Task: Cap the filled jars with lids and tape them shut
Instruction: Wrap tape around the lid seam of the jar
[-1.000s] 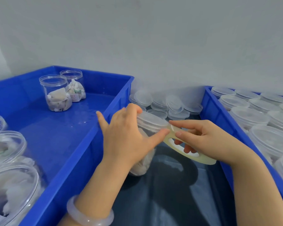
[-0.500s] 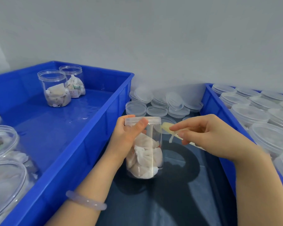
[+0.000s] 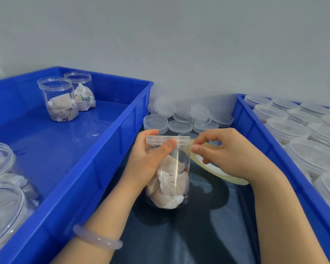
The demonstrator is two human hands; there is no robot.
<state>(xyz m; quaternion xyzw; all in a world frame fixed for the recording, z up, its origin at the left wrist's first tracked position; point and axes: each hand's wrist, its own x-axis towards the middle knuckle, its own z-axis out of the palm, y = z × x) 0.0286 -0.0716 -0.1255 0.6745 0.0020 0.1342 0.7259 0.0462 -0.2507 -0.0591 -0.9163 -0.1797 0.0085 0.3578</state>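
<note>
Since a second ago the jar [image 3: 168, 174] has gone from tilted to upright on the desk [image 3: 208, 235], lid [image 3: 167, 139] on. Left hand [image 3: 151, 161] fingers wrap it; right hand [image 3: 223, 151] fingers pinch the tape [image 3: 215, 171] at the rim, so sealing looks underway.

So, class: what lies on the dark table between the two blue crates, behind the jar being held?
In the head view, a heap of loose clear lids lies between the left crate and right crate.
</note>
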